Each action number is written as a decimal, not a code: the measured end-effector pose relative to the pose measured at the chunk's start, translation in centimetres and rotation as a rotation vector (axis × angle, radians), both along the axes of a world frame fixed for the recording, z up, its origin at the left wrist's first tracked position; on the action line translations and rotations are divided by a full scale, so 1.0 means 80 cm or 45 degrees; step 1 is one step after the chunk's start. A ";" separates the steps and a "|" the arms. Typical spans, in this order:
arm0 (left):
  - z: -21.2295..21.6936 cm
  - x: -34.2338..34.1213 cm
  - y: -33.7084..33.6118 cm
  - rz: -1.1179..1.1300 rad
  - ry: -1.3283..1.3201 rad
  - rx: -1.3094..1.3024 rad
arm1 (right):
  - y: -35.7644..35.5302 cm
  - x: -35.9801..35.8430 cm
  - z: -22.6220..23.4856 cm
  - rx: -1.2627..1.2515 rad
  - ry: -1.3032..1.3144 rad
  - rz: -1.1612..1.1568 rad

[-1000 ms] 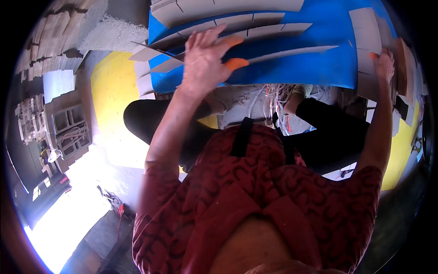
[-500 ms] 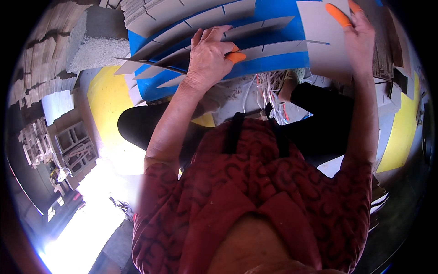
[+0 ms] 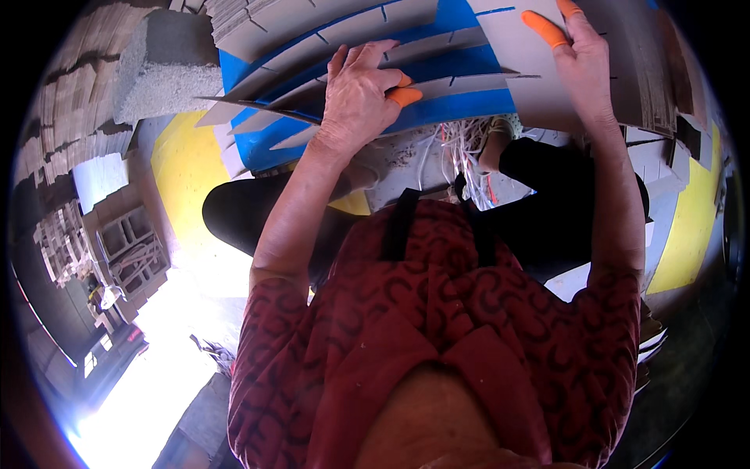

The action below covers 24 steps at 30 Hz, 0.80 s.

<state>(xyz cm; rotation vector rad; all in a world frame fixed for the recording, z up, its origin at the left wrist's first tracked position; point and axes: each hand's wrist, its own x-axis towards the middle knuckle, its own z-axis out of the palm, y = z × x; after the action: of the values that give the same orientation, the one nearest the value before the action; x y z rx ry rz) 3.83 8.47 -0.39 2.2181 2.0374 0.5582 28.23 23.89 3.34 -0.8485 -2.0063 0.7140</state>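
My left hand (image 3: 361,102) is over a row of slotted cardboard strips (image 3: 439,51) that stand on edge on a blue surface (image 3: 469,104). Its fingers and thumb close around the strips, and an orange finger cot shows on the thumb side. At the right, my right hand (image 3: 582,70), with orange cots on two digits, grips a flat grey-brown cardboard panel (image 3: 516,39) with slots in it. The panel's left edge overlaps the right ends of the strips. A longer, thin strip (image 3: 266,108) slants out to the left beside my left wrist.
Stacked cardboard (image 3: 652,70) stands at the right, with more piles (image 3: 70,86) along the far left. A rough grey block (image 3: 168,78) sits left of the blue surface. Pale scraps (image 3: 461,152) lie on the floor between my legs.
My right hand has moved left with the cardboard panel, which now covers more of the blue surface and reaches the strips' right ends. My left hand has stayed nearly still.
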 end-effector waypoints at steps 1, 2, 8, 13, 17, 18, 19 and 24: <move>0.001 0.000 0.001 -0.011 -0.004 0.028 | 0.003 -0.001 -0.006 0.123 -0.050 0.010; 0.001 0.000 0.003 -0.007 -0.058 0.042 | 0.005 -0.002 -0.009 0.247 -0.100 0.021; -0.005 -0.006 0.008 0.010 -0.139 0.106 | -0.009 -0.015 -0.014 0.141 -0.390 0.062; 0.003 -0.017 0.010 0.002 -0.282 0.166 | -0.012 -0.034 -0.013 0.058 -0.709 0.098; 0.013 -0.049 0.018 0.136 0.094 0.407 | -0.004 -0.039 -0.026 0.223 -0.872 0.087; 0.009 -0.058 0.020 0.180 0.094 0.343 | -0.001 -0.037 -0.034 0.297 -0.910 0.069; 0.002 -0.066 0.021 0.227 0.089 0.279 | 0.002 -0.033 -0.040 0.334 -0.909 0.076; -0.015 -0.079 0.021 0.236 -0.009 0.189 | 0.001 -0.036 -0.050 0.503 -0.996 0.113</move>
<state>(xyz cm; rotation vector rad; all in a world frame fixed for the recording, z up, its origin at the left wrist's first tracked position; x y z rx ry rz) -2.51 10.15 -1.57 2.1105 2.2837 0.7560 25.37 23.95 -0.63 -0.8738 -2.7595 -0.0167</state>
